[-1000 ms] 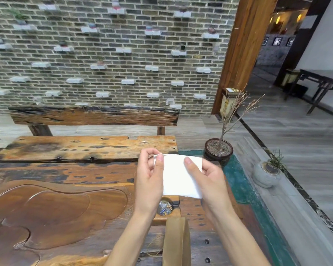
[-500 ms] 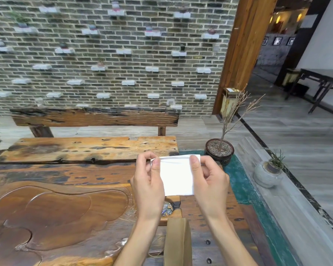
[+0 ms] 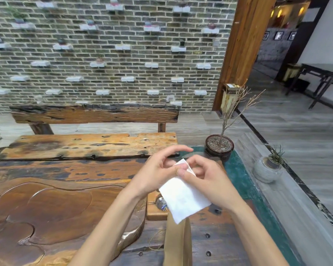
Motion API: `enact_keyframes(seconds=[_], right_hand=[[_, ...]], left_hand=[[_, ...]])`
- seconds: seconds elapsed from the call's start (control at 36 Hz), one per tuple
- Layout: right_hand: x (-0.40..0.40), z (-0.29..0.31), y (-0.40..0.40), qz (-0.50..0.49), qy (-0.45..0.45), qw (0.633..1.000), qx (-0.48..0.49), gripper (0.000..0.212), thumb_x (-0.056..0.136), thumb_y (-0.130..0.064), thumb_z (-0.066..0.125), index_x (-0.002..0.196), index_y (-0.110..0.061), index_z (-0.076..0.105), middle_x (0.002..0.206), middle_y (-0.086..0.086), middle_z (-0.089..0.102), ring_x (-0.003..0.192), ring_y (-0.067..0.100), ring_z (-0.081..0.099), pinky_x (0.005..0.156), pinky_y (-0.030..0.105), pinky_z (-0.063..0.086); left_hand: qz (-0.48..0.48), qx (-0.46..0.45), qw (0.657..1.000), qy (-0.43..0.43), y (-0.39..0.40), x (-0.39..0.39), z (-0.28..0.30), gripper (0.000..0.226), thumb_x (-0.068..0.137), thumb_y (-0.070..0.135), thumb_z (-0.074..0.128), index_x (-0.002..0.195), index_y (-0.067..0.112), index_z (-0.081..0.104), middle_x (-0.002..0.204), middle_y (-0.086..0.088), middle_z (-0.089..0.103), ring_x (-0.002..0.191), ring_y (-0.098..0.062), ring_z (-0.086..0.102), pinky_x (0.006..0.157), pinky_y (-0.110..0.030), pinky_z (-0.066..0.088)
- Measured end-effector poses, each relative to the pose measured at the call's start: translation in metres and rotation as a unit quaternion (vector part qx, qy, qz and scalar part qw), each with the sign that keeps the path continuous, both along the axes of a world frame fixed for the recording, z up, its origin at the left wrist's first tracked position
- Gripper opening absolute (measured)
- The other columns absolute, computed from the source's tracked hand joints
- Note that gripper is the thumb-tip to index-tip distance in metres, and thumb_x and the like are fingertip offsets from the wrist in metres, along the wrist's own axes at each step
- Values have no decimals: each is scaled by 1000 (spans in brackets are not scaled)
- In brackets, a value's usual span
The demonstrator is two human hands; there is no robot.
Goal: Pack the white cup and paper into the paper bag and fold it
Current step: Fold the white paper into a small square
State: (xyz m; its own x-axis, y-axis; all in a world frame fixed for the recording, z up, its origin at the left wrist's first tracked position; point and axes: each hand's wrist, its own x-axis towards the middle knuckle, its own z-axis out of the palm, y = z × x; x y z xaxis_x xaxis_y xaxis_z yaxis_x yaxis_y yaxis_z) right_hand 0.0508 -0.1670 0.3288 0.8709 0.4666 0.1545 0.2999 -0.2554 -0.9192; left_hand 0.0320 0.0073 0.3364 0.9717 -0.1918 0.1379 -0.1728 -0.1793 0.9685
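Observation:
A folded white paper (image 3: pixel 183 198) hangs tilted above the wooden table, its lower corner just over the top of the brown paper bag (image 3: pixel 178 244) that stands at the bottom edge of the view. My right hand (image 3: pixel 206 179) pinches the paper's upper corner between thumb and fingers. My left hand (image 3: pixel 158 169) touches the same corner with its thumb, the other fingers spread out. No white cup shows anywhere.
A small wooden coaster (image 3: pixel 155 210) with a shiny round object lies under the paper. A potted bare twig (image 3: pixel 219 145) stands at the table's far right corner, a grey pot (image 3: pixel 267 168) beside it on the floor ledge. A wooden bench (image 3: pixel 88 144) lies beyond.
The paper was held flat and upright between both hands; now it hangs folded and tilted from one corner, lower and nearer the bag. My left fingers have spread.

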Motion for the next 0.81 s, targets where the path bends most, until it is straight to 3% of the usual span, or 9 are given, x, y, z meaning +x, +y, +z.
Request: enact_keyframes(seconds=[0.08,0.19,0.28,0.33,0.39,0.47,0.56,0.72,0.81], right_hand=[[-2,-6,1,-25,-4,999,26,22,88,-44,69,88,-22,65,68,14,74,63,19,71,56,34,48],[-6,-10,2,-80,-1,994,73,10,94,-34,63,90,-24,64,73,5,77,68,20,74,55,45,55],[-6,-13,5,-116,-20,989,94,13,94,-38,60,90,-25,62,73,5,76,69,24,73,59,52,55],[-7,-14,8,-134,-38,986,89,14,96,-36,59,89,-23,62,70,3,75,66,22,72,58,48,55],[-9,-15,12,-161,-59,982,80,17,95,-35,61,85,-20,62,63,-1,72,58,13,67,54,36,51],[-12,-19,16,-200,-77,974,70,24,92,-35,64,74,-19,59,53,-6,64,47,1,53,47,22,39],[-12,-27,17,-221,-77,971,50,32,93,-37,63,67,-19,54,54,-1,60,47,3,48,45,31,39],[-15,-38,13,-247,-78,964,64,24,95,-32,62,74,-18,62,60,4,67,53,23,60,46,39,43],[-17,-35,12,-222,-16,969,104,28,94,-30,63,68,-21,60,59,-3,67,52,10,57,47,29,40]], left_hand=[[35,-11,999,39,0,1,1,39,92,10,65,128,23,56,71,-19,62,64,-26,58,47,-25,43],[125,-125,981,81,-2,-4,-10,33,87,21,71,118,13,62,77,-9,71,68,-14,67,51,-20,48],[130,-266,948,118,-19,-16,-25,34,82,28,76,109,10,68,102,-18,73,88,-23,68,75,-34,51],[141,-339,923,116,-37,-24,-32,39,84,25,73,115,2,66,114,-25,71,103,-34,67,93,-47,49],[187,-397,892,112,-51,-28,-37,38,87,20,70,117,-2,63,114,-29,70,103,-38,67,97,-52,49],[249,-369,891,91,-62,-24,-44,34,86,24,72,110,1,67,108,-28,72,96,-37,69,93,-58,51],[276,-303,909,74,-65,-21,-49,25,89,29,68,102,8,70,100,-22,75,94,-43,70,83,-62,54],[341,-244,908,28,-60,-20,-58,37,98,22,56,80,-11,54,66,-19,61,62,-23,52,54,-33,37],[340,-233,911,14,-62,-21,-56,37,99,20,54,81,-11,53,63,-14,60,57,-18,51,46,-25,34]])
